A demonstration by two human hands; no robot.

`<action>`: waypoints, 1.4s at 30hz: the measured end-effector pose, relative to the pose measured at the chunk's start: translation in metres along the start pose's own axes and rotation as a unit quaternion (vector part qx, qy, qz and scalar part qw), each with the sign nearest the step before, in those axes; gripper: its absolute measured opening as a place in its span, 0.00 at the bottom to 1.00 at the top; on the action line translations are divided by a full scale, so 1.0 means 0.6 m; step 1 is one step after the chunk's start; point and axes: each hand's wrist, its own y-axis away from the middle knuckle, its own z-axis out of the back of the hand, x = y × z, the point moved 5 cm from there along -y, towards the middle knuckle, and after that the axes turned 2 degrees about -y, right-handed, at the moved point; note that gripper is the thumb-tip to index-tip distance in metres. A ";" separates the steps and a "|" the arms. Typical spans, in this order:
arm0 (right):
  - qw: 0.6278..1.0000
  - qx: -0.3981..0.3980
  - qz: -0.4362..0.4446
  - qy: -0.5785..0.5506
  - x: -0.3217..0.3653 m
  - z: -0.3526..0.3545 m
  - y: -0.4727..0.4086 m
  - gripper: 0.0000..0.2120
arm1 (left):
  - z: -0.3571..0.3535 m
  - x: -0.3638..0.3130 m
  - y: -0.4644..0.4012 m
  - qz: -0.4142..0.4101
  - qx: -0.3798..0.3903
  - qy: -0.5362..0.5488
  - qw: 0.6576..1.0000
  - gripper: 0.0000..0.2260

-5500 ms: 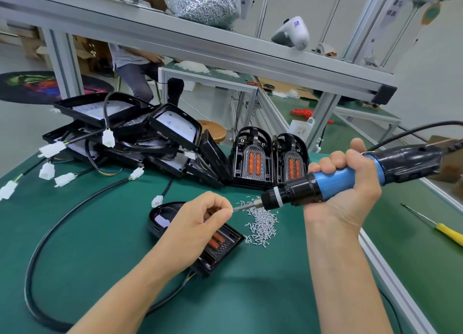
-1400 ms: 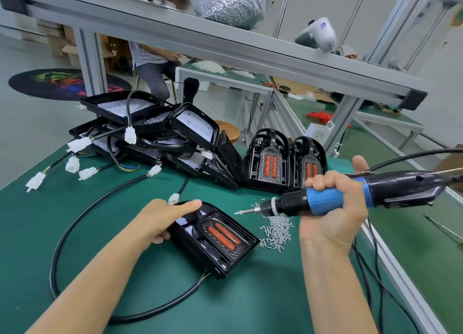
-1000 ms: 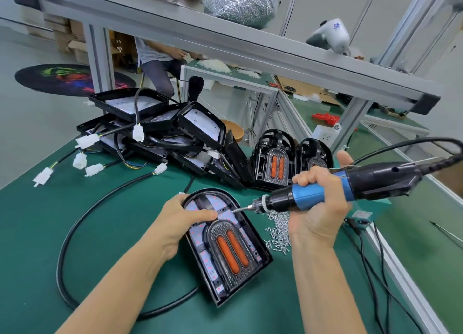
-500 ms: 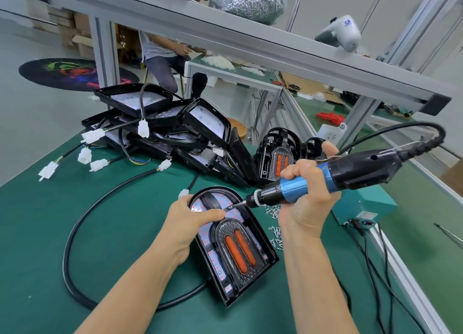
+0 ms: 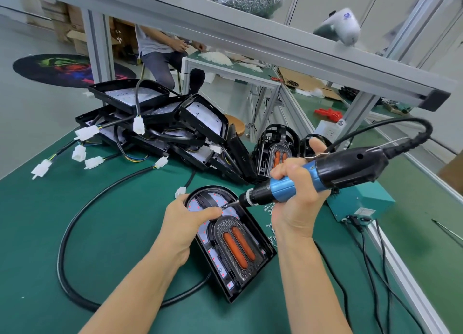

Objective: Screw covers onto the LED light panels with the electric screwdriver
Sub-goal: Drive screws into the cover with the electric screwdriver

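Note:
A black arch-topped LED light panel [image 5: 220, 266] lies flat on the green mat, its cover [image 5: 225, 231] with two orange strips set in the middle. My left hand [image 5: 184, 221] holds the panel's upper left edge, thumb stretched across the top face. My right hand [image 5: 295, 201] grips the blue and black electric screwdriver [image 5: 350, 166], which slants down to the left. The bit tip touches the panel's upper part, right beside my left thumb. Whether a screw sits on the bit is too small to tell.
Loose screws [image 5: 271, 224] lie right of the panel. A heap of open panels with white connectors [image 5: 160, 123] fills the back left; two finished panels [image 5: 275, 153] stand behind. A teal power box [image 5: 360, 203] and cables sit right. A black cable [image 5: 65, 246] loops left.
My left hand turned the panel flat with its arch pointing away. The screwdriver swung down to the left until its bit reached the panel's upper part beside my thumb.

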 end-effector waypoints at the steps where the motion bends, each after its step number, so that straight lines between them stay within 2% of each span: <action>1: 0.999 0.030 0.032 0.012 0.002 -0.001 0.003 0.19 | 0.001 0.002 0.001 -0.001 -0.004 0.004 1.000 0.15; 6: 0.995 0.094 -0.006 0.032 -0.005 0.013 -0.013 0.14 | 0.008 0.006 0.003 -0.009 -0.011 0.006 1.000 0.15; 13: 0.994 0.100 -0.003 0.043 0.001 0.008 -0.009 0.10 | 0.006 0.006 0.002 -0.011 -0.010 0.013 1.000 0.18; 17: 0.990 0.127 0.017 0.054 0.004 -0.003 -0.004 0.16 | 0.004 0.004 0.004 -0.009 -0.010 0.015 1.000 0.28; 20: 0.986 0.155 0.027 0.061 0.005 -0.009 0.001 0.17 | 0.000 0.003 0.004 -0.003 -0.012 0.025 1.000 0.33; 22: 0.984 0.167 0.029 0.058 0.005 -0.013 0.005 0.17 | 0.001 0.005 0.003 0.000 -0.014 0.020 1.000 0.31; 26: 0.984 0.171 0.019 0.048 0.000 -0.013 0.007 0.17 | 0.004 0.008 0.000 0.005 -0.022 0.008 1.000 0.18; 31: 0.978 0.200 0.003 0.053 -0.004 -0.012 0.011 0.17 | 0.002 0.011 -0.004 0.020 -0.024 0.023 0.999 0.28; 33: 0.977 0.206 -0.001 0.058 -0.005 -0.014 0.013 0.20 | 0.005 0.016 -0.005 0.025 -0.030 0.022 0.999 0.24; 36: 0.987 0.149 0.014 0.056 -0.001 -0.010 0.011 0.18 | 0.011 0.018 -0.002 0.029 -0.028 0.015 0.999 0.12; 39: 0.998 0.045 0.037 0.011 0.024 0.021 -0.005 0.16 | 0.027 0.024 -0.003 0.040 -0.046 0.009 0.998 0.09; 42: 0.997 -0.004 0.063 -0.039 0.064 0.057 -0.025 0.15 | 0.045 0.024 -0.005 0.023 -0.075 -0.040 0.996 0.09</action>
